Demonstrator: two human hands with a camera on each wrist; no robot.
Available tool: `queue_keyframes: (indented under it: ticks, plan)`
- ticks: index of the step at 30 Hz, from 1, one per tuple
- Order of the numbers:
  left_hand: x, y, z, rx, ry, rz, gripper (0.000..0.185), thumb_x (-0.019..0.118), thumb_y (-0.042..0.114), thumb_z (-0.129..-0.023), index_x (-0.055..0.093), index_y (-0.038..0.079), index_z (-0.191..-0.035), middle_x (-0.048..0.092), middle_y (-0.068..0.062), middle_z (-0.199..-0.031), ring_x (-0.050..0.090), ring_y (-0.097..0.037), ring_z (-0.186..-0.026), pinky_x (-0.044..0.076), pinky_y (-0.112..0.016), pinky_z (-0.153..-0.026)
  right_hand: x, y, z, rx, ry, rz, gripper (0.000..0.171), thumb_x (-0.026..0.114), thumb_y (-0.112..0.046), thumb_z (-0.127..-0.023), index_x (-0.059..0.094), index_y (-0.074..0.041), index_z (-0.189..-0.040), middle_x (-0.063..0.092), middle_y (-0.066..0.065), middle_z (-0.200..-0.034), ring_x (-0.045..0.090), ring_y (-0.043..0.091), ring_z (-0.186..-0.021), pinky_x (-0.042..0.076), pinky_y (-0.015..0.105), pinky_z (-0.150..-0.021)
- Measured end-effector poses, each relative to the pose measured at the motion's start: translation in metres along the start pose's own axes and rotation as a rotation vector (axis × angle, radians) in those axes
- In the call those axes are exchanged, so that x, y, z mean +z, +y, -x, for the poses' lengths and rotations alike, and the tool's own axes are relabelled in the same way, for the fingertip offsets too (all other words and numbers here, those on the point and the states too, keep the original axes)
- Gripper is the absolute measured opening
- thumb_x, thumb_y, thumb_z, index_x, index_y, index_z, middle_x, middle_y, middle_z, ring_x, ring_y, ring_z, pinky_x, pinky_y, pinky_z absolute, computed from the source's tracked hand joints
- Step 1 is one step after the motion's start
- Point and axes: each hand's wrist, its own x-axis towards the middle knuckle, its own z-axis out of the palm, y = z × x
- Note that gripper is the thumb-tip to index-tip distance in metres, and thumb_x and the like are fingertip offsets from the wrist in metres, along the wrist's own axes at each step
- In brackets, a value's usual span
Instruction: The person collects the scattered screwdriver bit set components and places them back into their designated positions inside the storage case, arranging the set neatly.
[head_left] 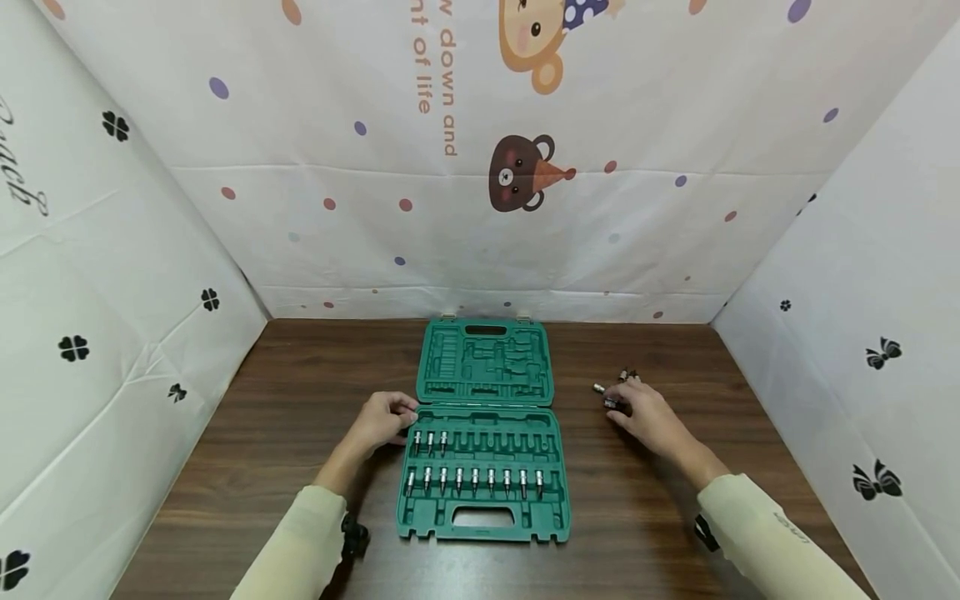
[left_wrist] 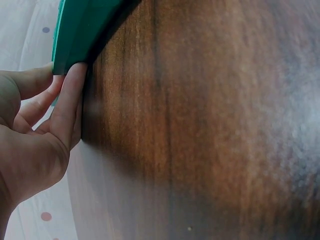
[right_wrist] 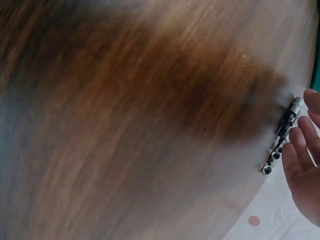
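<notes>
twelve silvery bits (head_left: 475, 477) sit in the green case's base (head_left: 422, 515), three in the upper row and nine in the lower, their wider ends all toward 12 o'clock, presumably because the moulded slots allow only that lie. taking the middle of the base as the clock's centre in the head view, the upper three are grouped at 10 o'clock, and further slots run on toward 2. the lid (head_left: 487, 398) lies folded back at 12 o'clock, hinged to the base, which leaves both rows within easy reach; the handle opening is at 6, facing the person.

the left hand (head_left: 382, 419) is at 10 o'clock, near the hinge end. its grip is narrow, thumb on one face of the case's edge and a finger against the other, likely to keep the light shell from sliding on the table (head_left: 300, 467).

at 2 o'clock, well apart from the case, a few loose pieces (head_left: 597, 388) lie close together, probably set aside there so that they stay handy to the right hand (head_left: 643, 414). that hand reaches over them, its grip loose and fairly wide, fingers slightly bent. no piece is plainly held, and i cannot tell whether the fingertips touch one.
</notes>
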Motion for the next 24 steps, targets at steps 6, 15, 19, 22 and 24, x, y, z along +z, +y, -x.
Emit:
queue_keyframes:
  ticks: [6,15,19,22,24]
  plan:
    - [0.0003,0.0,0.0003,0.001,0.001,0.0,0.016,0.06,-0.001,-0.102,0.069,-0.002,-0.115,0.063,-0.017,-0.103,0.065,-0.023,-0.087,0.065,-0.04,-0.071,0.0009,0.0017,0.0011,0.011,-0.015,0.021,0.028,0.081,-0.007,-0.089,0.072,-0.005,-0.115,0.068,0.011,-0.111,0.069,0.03,-0.1,0.059,0.049,-0.084]
    - [0.0001,-0.0007,-0.0007,0.002,0.007,-0.01,0.016,0.061,0.0,-0.102,0.069,-0.001,-0.115,0.064,-0.016,-0.103,0.066,-0.023,-0.088,0.065,-0.041,-0.071,0.0009,0.0002,-0.0008,-0.001,-0.022,0.032,0.025,0.08,-0.005,-0.089,0.071,-0.004,-0.113,0.068,0.01,-0.107,0.069,0.029,-0.098,0.059,0.048,-0.082]
    - [0.0008,-0.0011,-0.0015,0.0,0.012,-0.015,0.016,0.061,0.0,-0.102,0.069,-0.001,-0.115,0.064,-0.016,-0.103,0.066,-0.023,-0.088,0.065,-0.04,-0.071,0.0025,0.0006,-0.0009,-0.005,-0.021,0.027,0.024,0.08,-0.004,-0.089,0.071,-0.005,-0.111,0.068,0.01,-0.106,0.069,0.027,-0.096,0.06,0.046,-0.081]
    - [0.0006,-0.0011,-0.0007,-0.002,0.012,-0.016,0.016,0.061,0.0,-0.102,0.069,-0.001,-0.115,0.064,-0.016,-0.103,0.066,-0.023,-0.088,0.065,-0.04,-0.071,0.0046,0.0015,-0.0013,-0.015,-0.01,0.019,0.023,0.08,-0.004,-0.089,0.071,-0.004,-0.11,0.069,0.011,-0.106,0.069,0.026,-0.093,0.06,0.043,-0.079]
    - [0.0001,-0.0012,-0.0002,-0.003,0.012,-0.013,0.016,0.061,0.0,-0.102,0.069,-0.001,-0.115,0.064,-0.016,-0.103,0.066,-0.023,-0.088,0.065,-0.04,-0.07,0.0062,0.0021,-0.0021,-0.018,-0.002,0.01,0.023,0.08,-0.004,-0.089,0.071,-0.003,-0.11,0.069,0.011,-0.104,0.07,0.025,-0.091,0.06,0.042,-0.077]
